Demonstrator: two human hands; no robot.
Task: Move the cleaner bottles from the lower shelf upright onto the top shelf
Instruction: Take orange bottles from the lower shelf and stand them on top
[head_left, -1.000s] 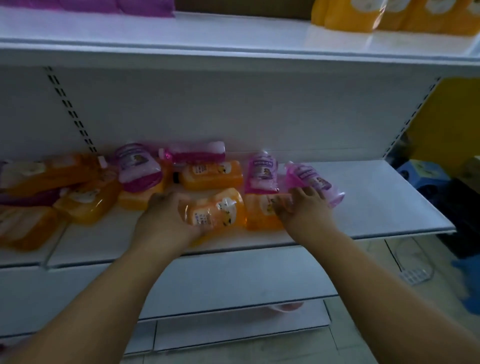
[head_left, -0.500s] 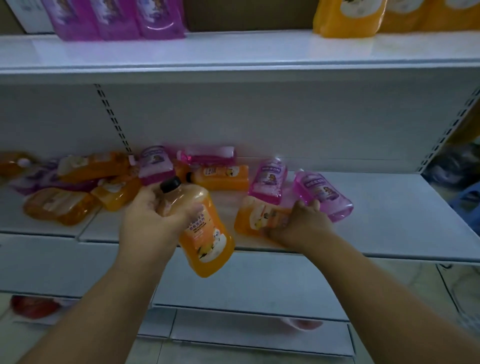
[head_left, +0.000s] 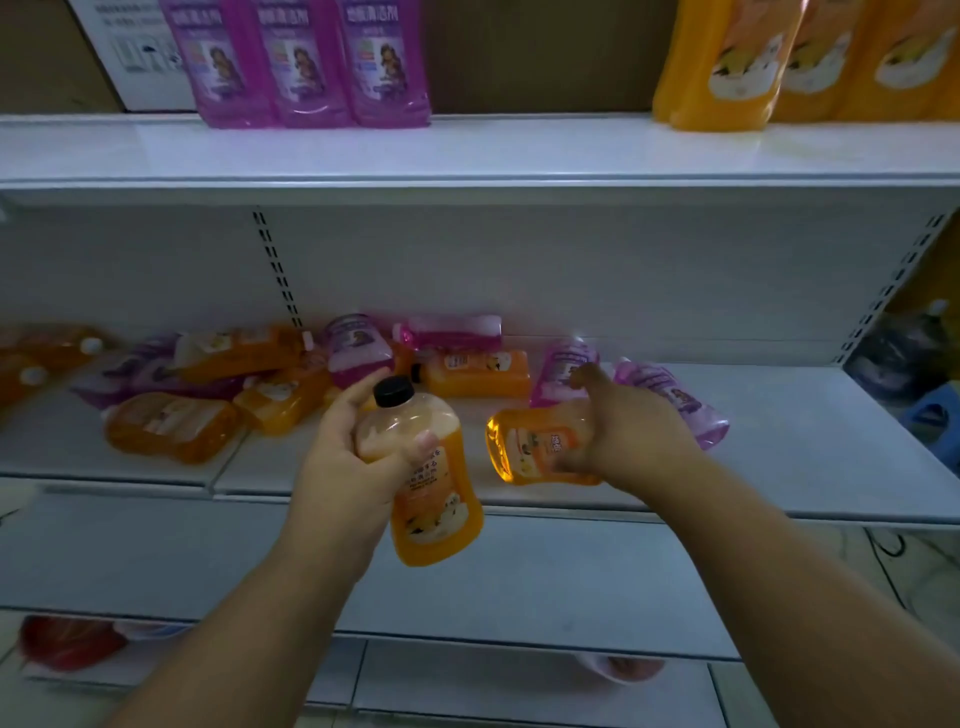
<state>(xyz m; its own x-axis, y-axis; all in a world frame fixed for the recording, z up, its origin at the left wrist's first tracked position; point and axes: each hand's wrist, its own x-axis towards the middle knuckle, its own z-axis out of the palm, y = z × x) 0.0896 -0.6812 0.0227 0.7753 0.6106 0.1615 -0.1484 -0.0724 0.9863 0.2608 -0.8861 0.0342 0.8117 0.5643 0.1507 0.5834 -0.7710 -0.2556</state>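
The left hand (head_left: 345, 462) still grips an orange plastic cleaner bottle with a black cap (head_left: 423, 480), now held more upright in front of the white lower shelf (head_left: 810, 467). The right hand (head_left: 631, 434), fingers curled around a second orange bottle (head_left: 530, 449), has lifted it sideways off that shelf. Pink and orange bottles (head_left: 475, 373) remain lying behind.

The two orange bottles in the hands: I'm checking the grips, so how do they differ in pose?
The left hand holds its orange bottle near upright, black cap on top. The right hand holds its orange bottle on its side, base toward the left, its cap hidden. Both are clear of the lower shelf.
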